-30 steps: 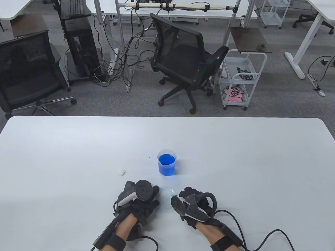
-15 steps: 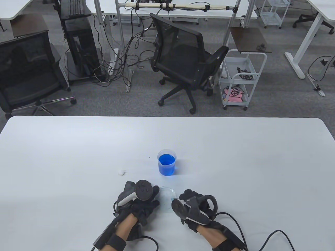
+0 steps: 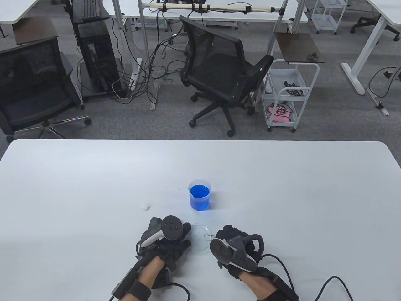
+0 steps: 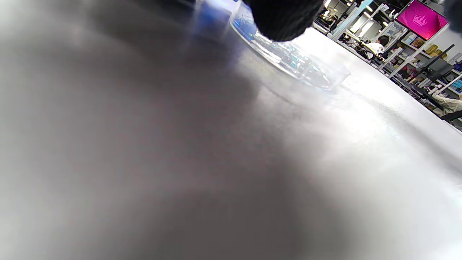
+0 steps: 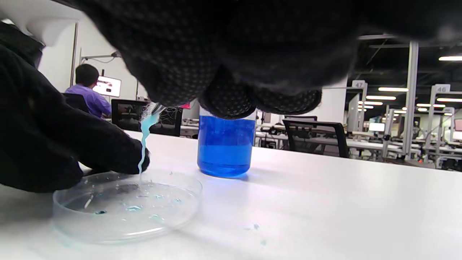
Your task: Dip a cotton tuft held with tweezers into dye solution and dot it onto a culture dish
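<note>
Your right hand (image 3: pixel 235 247) pinches the tweezers (image 5: pixel 157 107) in its grip, the limp, dye-soaked cotton tuft (image 5: pixel 145 133) trailing just below it into the light, slide-prone culture dish (image 5: pixel 126 202), which your left hand (image 3: pixel 166 241) touches with relaxed fingers.
</note>
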{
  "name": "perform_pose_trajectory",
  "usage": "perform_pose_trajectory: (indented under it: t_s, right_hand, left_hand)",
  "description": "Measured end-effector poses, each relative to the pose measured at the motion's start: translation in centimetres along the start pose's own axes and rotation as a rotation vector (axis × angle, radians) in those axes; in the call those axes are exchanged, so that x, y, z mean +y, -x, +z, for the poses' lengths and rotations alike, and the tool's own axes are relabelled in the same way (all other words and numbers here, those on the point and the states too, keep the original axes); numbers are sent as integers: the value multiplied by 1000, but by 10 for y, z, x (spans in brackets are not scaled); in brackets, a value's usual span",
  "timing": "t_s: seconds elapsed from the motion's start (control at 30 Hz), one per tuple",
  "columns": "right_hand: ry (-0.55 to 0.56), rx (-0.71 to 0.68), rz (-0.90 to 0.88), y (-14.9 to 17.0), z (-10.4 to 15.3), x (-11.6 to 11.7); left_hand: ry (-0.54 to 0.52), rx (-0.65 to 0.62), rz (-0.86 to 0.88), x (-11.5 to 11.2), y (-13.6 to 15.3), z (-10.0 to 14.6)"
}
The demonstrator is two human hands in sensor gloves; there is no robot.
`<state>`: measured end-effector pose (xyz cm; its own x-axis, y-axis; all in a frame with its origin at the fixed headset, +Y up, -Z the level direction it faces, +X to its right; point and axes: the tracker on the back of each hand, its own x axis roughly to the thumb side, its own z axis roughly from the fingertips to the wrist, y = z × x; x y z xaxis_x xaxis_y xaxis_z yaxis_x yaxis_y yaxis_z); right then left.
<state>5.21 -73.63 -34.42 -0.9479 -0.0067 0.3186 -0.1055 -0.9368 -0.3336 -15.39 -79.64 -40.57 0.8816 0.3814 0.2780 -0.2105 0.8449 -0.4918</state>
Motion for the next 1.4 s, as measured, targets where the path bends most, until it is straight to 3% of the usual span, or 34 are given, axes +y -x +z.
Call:
perform_pose_trajectory:
  t_s: [0.33, 0.5, 0.73, 0.83, 1.1, 1.4]
  right_hand:
    - [-139, -69, 82, -17, -1, 42]
    - [-114, -54, 62, -14, -2, 35]
    - [0, -11, 2, -7, -7, 6]
    - [-7, -8, 5, -8, -9, 10]
    - [-120, -44, 85, -14, -12, 45]
    - [-38, -3, 28, -7, -15, 22]
  left_hand:
    - [1, 2, 1, 0, 0, 0]
    - [1, 2, 1, 0, 0, 0]
    - [3, 1, 3, 0, 0, 0]
    - [3, 1, 3, 0, 0, 0]
    - [3, 1, 2, -1, -1, 0]
    - [3, 2, 2, -1, -1, -1]
